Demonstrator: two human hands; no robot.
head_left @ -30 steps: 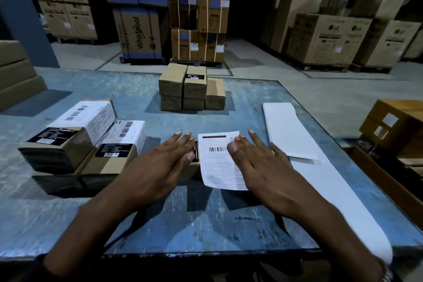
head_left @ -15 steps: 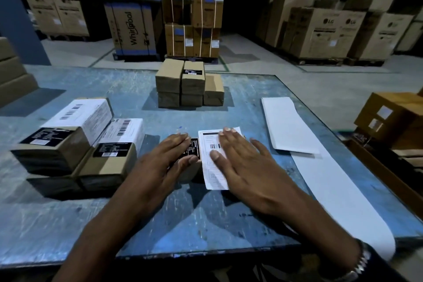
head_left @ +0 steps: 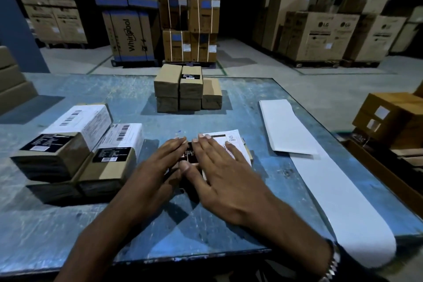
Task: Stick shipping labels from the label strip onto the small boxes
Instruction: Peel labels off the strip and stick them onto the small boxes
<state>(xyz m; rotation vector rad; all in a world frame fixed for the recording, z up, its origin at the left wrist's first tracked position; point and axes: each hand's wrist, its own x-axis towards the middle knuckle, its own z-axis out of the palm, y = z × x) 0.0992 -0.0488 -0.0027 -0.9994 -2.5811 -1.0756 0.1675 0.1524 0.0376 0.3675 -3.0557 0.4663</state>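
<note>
A small brown box point(head_left: 248, 152) lies on the blue table point(head_left: 229, 224) in front of me, mostly hidden under my hands. A white shipping label point(head_left: 231, 142) covers its top. My right hand point(head_left: 219, 174) lies flat on the label with straight fingers, pressing it down. My left hand point(head_left: 160, 167) rests flat on the box's left end, over its black sticker point(head_left: 190, 154). The white label strip point(head_left: 325, 181) runs along the table's right side and hangs over the near edge.
Labelled small boxes point(head_left: 75, 144) are stacked at my left. A pile of unlabelled small boxes point(head_left: 185, 89) stands at the table's far middle. Brown cartons point(head_left: 393, 119) sit off the right edge. Large warehouse cartons fill the background.
My right hand has slid leftward across the label, from its right edge onto its middle and left part. My left hand stayed on the box's left end.
</note>
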